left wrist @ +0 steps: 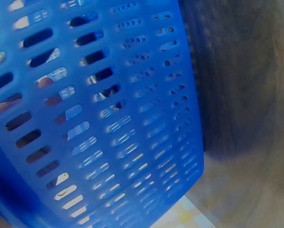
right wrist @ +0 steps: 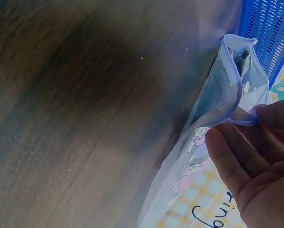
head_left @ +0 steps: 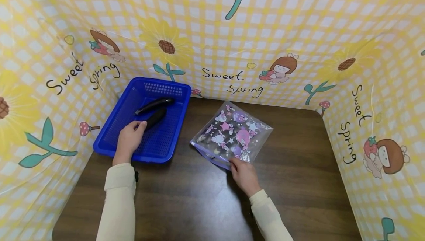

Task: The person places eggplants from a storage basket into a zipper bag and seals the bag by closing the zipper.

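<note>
In the head view, my left hand reaches into the blue plastic basket and grips the near end of a dark eggplant. A second, glossy eggplant lies just behind it. My right hand pinches the near rim of a clear zip bag printed with pink and purple cartoon figures. In the right wrist view, the bag's lilac-edged mouth gapes and a dark shape shows inside; the thumb and fingers of that hand hold the edge. The left wrist view shows mostly the slotted basket wall, with the hand hidden behind it.
Basket and bag stand side by side on a dark brown wooden table, the basket at left. Yellow checked cloth with flowers and cartoon girls rises as walls at the back and both sides.
</note>
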A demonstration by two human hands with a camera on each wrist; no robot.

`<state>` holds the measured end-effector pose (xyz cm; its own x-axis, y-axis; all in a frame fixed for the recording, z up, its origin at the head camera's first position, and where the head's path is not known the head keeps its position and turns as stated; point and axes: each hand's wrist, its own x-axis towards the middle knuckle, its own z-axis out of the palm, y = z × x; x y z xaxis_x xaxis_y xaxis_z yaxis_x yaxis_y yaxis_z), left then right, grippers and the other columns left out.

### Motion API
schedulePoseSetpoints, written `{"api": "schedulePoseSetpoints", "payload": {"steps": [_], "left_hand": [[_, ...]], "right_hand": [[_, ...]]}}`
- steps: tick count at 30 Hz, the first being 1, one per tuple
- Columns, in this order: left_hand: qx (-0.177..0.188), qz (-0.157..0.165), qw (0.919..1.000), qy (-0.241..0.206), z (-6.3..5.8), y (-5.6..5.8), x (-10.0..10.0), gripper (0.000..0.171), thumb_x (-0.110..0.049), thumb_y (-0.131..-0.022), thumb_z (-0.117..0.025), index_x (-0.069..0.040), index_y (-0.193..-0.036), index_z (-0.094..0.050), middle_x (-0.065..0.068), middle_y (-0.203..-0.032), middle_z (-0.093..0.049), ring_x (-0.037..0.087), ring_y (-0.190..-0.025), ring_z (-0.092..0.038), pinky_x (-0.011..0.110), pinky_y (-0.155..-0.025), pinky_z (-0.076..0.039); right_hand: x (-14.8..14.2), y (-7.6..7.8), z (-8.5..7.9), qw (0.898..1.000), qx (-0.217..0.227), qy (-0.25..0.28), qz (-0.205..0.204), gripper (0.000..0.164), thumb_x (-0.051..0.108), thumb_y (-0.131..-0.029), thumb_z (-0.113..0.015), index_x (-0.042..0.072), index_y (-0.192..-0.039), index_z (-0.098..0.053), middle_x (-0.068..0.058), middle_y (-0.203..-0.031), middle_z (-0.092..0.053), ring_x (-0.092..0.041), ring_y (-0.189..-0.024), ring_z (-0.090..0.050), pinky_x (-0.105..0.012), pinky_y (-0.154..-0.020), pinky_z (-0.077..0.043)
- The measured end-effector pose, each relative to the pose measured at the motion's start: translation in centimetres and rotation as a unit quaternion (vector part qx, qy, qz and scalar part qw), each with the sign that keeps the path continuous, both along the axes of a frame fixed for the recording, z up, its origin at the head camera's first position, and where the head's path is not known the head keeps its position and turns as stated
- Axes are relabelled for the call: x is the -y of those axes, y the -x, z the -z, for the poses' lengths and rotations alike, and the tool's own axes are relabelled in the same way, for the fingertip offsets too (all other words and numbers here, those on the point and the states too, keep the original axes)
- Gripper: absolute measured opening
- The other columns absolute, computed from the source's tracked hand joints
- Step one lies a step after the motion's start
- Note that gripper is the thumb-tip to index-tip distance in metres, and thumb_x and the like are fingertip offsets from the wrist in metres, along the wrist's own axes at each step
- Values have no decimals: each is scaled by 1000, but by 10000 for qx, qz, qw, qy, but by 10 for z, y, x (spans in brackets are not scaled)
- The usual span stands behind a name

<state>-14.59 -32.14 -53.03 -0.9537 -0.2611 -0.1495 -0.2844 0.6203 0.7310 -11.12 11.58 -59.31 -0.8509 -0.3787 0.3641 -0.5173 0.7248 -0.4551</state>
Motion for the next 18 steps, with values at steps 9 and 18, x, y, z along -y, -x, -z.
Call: {"api": "schedulePoseSetpoints", "payload": {"steps": [9,18], "left_hand": [[-49,65,9999,-116,-7,-14,-2,75,-67,-100,-39,-9,-146,-52,22,-134,-56,41,-114,-54,61,-91,-43],[-466,21,9989,6,-7,-28,-8,68,-62,-102,-42,-7,-139,-57,19,-113,-62,35,-92,-53,51,-81,-43]], "right_hand": [[3,-1,1,10000,-36,-9,5,12,6,-90,-73,8,-102,-74,-8,-90,-74,-28,-75,-71,-44,-69,-56],[6,-1,-1,10000,-76,1,-16,12,6,-88,-73,7,-101,-74,-8,-89,-74,-28,-75,-71,-45,-68,-55]]}}
